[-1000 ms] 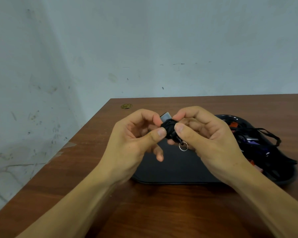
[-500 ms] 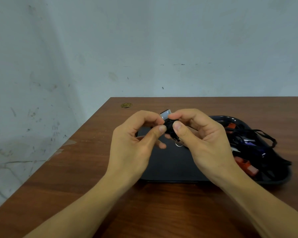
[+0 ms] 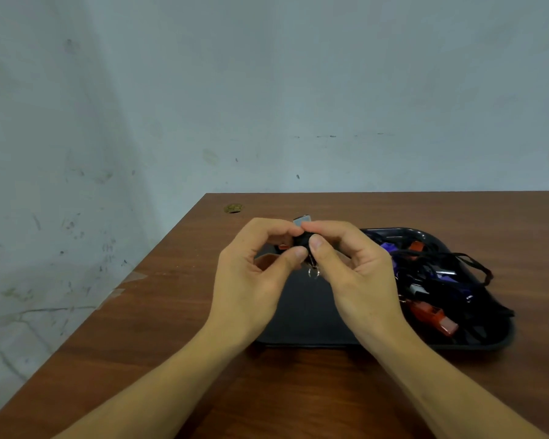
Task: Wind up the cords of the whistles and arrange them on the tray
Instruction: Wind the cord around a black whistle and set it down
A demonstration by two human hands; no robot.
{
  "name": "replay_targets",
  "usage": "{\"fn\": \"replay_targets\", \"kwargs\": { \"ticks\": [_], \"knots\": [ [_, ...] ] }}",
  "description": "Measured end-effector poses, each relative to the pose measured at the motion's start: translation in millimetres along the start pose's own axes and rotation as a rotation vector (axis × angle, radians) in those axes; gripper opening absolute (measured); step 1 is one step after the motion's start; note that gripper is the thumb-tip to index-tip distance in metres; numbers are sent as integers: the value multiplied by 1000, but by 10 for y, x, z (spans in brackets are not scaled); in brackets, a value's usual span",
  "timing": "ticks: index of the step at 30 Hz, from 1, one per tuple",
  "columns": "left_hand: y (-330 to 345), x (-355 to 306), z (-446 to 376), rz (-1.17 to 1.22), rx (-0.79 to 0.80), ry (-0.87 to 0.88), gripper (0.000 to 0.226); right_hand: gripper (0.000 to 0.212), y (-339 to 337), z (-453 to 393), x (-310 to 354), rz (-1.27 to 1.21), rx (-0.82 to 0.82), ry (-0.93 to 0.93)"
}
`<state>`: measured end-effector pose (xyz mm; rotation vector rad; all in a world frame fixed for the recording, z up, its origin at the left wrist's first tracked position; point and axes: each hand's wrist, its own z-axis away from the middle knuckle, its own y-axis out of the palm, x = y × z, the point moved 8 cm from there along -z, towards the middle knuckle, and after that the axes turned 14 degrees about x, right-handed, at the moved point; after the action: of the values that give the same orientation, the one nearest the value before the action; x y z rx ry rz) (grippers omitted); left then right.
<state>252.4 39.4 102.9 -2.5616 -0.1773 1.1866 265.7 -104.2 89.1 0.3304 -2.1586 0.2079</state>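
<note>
My left hand (image 3: 251,280) and right hand (image 3: 352,274) pinch a cord-wound whistle (image 3: 303,237) above the tray's (image 3: 298,318) left edge, mouthpiece pointing away, ring hanging.

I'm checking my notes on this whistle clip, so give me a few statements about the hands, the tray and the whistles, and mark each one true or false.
1. Both hands pinch one cord-wrapped whistle above the tray. True: left hand and right hand meet on it.
2. A small metal ring hangs below the held whistle. True.
3. The tray is white. False: it is black.
4. The loose whistles lie on the tray's left side. False: the pile, including a red whistle, is on its right side.
5. One cord loop hangs over the tray's right rim onto the table. True.
</note>
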Motion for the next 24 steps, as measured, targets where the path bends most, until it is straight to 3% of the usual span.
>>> {"fn": "replay_targets", "kwargs": {
  "ticks": [5, 9, 11, 15, 19, 24],
  "knots": [
    [-22, -39, -12, -104, 24, 4, 22, 21, 5, -6, -19, -14, 50, 46],
    [-92, -146, 15, -354, 54, 106, 25, 33, 32, -53, -175, -142, 146, 234],
    [-115, -156, 74, -434, 77, 120, 25, 27, 74, -82, -150, 2, 215, 258],
    [-164, 2, 174, -270, 130, -67, 36, 25, 40, -58, -108, 293, 199, 206],
    [-218, 82, 193, -184, 133, -198, 34, 33, 33, 36, -84, 383, 158, 108],
    [-147, 59, 197, -249, 135, -187, 23, 38, 164, 89, 2, 523, 199, -39]
  ]
}}
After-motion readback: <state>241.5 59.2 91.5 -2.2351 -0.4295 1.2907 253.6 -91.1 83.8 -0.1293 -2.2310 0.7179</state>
